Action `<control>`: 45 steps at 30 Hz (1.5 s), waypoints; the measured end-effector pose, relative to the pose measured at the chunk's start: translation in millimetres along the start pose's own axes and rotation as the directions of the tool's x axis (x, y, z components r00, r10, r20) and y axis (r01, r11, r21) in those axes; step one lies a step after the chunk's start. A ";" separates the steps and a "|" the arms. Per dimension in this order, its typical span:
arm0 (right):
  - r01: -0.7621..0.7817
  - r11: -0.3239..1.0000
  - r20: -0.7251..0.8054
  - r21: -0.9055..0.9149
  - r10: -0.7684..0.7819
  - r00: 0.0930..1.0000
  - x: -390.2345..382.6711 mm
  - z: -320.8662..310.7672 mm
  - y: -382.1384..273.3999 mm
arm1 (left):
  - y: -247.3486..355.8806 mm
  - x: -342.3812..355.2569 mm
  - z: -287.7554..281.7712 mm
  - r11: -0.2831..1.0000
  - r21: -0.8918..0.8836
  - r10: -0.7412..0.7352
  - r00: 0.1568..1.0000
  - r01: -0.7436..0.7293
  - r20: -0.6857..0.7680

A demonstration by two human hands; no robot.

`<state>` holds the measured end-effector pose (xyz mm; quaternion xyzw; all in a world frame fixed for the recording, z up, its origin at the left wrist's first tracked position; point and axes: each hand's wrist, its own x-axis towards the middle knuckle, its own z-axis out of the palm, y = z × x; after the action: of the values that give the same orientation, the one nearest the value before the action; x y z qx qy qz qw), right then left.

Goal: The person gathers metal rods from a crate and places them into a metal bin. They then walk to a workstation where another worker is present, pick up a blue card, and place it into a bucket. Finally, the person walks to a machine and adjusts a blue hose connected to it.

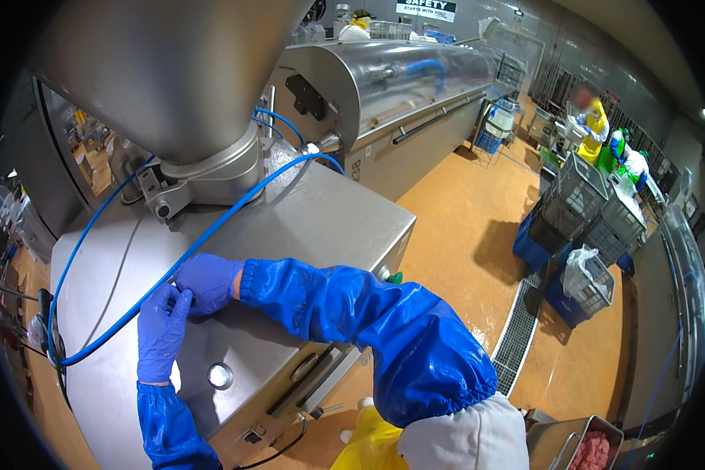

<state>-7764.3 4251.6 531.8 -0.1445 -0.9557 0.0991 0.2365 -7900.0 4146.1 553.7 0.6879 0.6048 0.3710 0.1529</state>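
Note:
My left hand (161,333) and my right hand (209,283), both in purple gloves, meet over the steel machine top (321,235). Their fingertips are closed together, and a small pale bit shows between them, too small to name. Just beside the fingers runs a blue hose (211,233), which arches across the machine top. I cannot tell whether the fingers touch it. Behind my hands stands a large steel hopper (180,78), its narrow neck clamped to the machine. Blue sleeves cover both my forearms.
A long steel cylinder machine (415,74) stands beyond. Grey crates (576,188) are stacked at the right, near a floor drain grate (521,321). Several people in protective clothing, one in a yellow apron (595,125), work at the far right. A steel bin holds ground meat (593,450) at lower right.

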 end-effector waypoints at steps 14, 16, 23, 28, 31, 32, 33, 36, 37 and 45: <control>0.007 1.000 0.005 -0.007 -0.007 1.000 0.1 -2.7 -2.2 | 1.3 -0.6 -1.9 0.999 0.052 0.002 1.000 -0.002 0.009; -0.006 1.000 0.019 -0.009 0.006 1.000 -0.2 -4.2 -3.7 | 2.4 -1.2 -2.0 0.999 0.051 0.018 1.000 -0.018 0.005; -0.004 0.999 0.032 -0.039 0.005 0.999 -0.4 -2.6 -0.7 | 3.6 -0.4 -2.2 1.000 0.027 0.000 1.000 -0.001 0.030; 0.010 1.000 0.027 -0.012 -0.009 1.000 -0.7 -6.3 -4.1 | 4.5 -1.6 -2.5 0.999 0.038 0.017 1.000 -0.017 0.005; -0.004 1.000 0.023 -0.007 0.004 1.000 -1.3 -6.0 -4.0 | 5.7 -1.3 -2.6 0.999 0.049 0.010 1.000 -0.011 0.017; -0.008 1.000 0.019 -0.004 0.008 1.000 -0.8 -5.1 -4.0 | 5.2 -1.3 -2.8 0.998 0.055 0.011 1.000 -0.012 0.016; -0.005 1.000 0.021 -0.004 0.005 1.000 -0.1 -3.9 -3.3 | 3.6 -1.2 -2.5 0.998 0.062 0.023 1.000 -0.023 0.001; 0.000 1.000 0.023 -0.007 0.000 1.000 -0.7 -2.9 -1.5 | 1.2 -0.6 -0.3 0.996 0.073 0.047 0.999 -0.045 -0.025; 0.001 1.000 0.020 -0.004 -0.001 1.000 -0.8 -3.3 -1.6 | 1.8 -0.5 -0.8 0.996 0.073 0.043 0.999 -0.041 -0.023; 0.002 1.000 0.021 -0.012 -0.002 1.000 -1.3 -6.8 -4.9 | 0.6 -1.1 -0.4 0.999 0.041 0.022 1.000 -0.021 -0.013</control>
<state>-7761.0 4247.4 538.4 -0.1439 -0.9589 0.0948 0.2256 -7899.8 4144.9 554.1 0.6946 0.6060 0.3650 0.1308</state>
